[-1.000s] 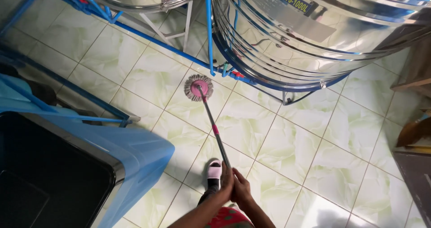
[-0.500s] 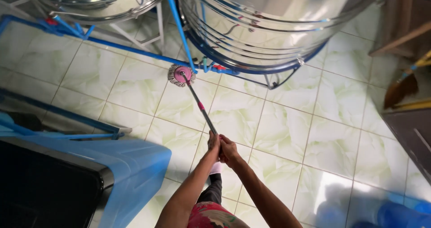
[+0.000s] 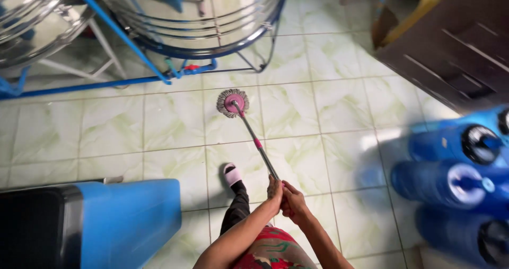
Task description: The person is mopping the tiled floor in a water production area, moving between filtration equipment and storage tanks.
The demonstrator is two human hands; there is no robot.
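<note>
pale green marbled floor tiles (image 3: 175, 131) are covering the whole room, and light is glaring off them toward the right side. large shiny steel tanks (image 3: 212, 14) are standing at the top on a blue metal frame (image 3: 111, 81), with thin white legs showing under the left one. a blue bin with a dark inside (image 3: 106, 221) is sitting at the lower left. a dark brown wooden cabinet (image 3: 456, 51) is filling the upper right corner, with something yellow just behind it. blurred blue water bottles (image 3: 456, 179) are lying stacked along the right edge.
</note>
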